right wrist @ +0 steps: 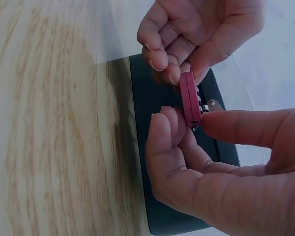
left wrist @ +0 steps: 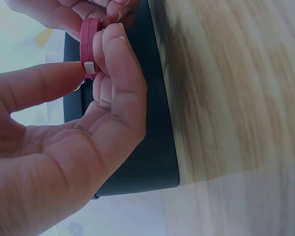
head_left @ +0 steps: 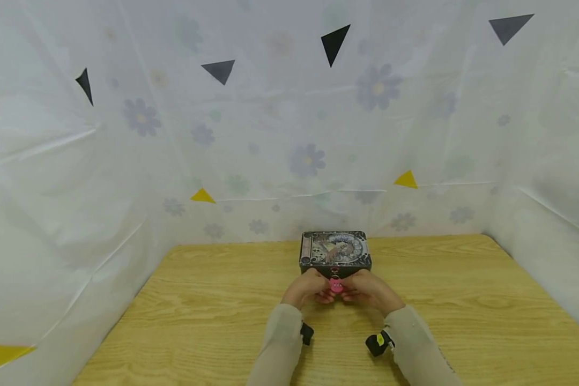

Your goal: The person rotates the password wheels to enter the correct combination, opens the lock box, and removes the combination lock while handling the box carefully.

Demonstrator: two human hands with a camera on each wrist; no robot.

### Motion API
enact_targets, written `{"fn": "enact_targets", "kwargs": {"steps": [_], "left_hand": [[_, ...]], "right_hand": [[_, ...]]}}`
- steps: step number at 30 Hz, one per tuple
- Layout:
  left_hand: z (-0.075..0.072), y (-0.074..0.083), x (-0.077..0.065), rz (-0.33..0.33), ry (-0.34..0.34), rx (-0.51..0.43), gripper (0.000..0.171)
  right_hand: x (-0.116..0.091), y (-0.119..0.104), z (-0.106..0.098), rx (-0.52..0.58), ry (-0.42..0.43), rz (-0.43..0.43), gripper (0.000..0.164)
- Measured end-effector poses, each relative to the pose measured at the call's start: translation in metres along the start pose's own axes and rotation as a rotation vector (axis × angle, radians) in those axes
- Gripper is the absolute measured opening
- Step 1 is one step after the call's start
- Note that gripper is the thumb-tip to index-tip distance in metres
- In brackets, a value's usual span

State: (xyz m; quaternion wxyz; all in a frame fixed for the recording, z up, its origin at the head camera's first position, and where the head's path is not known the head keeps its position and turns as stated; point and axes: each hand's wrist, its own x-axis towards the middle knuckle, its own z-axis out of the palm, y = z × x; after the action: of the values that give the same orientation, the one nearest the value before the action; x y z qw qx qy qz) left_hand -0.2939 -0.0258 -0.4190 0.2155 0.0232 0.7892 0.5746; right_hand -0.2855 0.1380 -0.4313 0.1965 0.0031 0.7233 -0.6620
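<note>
A pink combination padlock (head_left: 336,286) sits at the front of a dark decorated box (head_left: 335,250), between both hands. My left hand (head_left: 311,287) pinches its left side between thumb and curled fingers. On the opposite side my right hand (head_left: 369,289) pinches it the same way. In the right wrist view, small silvery number dials line the face of the padlock (right wrist: 189,98), close by a metal clasp (right wrist: 214,104) on the box. The left wrist view shows the padlock (left wrist: 90,46) edge-on, with a pale metal piece on its side. Its shackle is mostly hidden by fingers.
The box stands near the back edge of a wood-grain table (head_left: 212,311). A white flowered sheet (head_left: 270,134) with dark and yellow triangles hangs behind and at both sides. Black wrist cameras (head_left: 377,344) hang under the sleeves.
</note>
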Motion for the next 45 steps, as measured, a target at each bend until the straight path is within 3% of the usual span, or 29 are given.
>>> {"fn": "enact_targets", "kwargs": {"steps": [8, 19, 34, 45], "left_hand": [[-0.0002, 0.0004, -0.0005, 0.005, 0.002, -0.001, 0.018], [-0.0001, -0.0006, 0.001, 0.002, -0.007, -0.013, 0.018], [-0.0006, 0.0003, -0.0006, 0.0, 0.002, -0.002, 0.019], [-0.0004, 0.0014, -0.0021, 0.001, 0.004, -0.009, 0.018]], "right_hand": [[-0.0002, -0.0002, 0.0012, 0.004, 0.013, 0.006, 0.02], [-0.0011, -0.0003, -0.0007, 0.001, -0.033, -0.026, 0.029], [-0.001, -0.0004, -0.0001, -0.042, -0.013, -0.048, 0.03], [-0.0003, -0.0015, -0.0011, -0.027, -0.009, -0.011, 0.029]]}}
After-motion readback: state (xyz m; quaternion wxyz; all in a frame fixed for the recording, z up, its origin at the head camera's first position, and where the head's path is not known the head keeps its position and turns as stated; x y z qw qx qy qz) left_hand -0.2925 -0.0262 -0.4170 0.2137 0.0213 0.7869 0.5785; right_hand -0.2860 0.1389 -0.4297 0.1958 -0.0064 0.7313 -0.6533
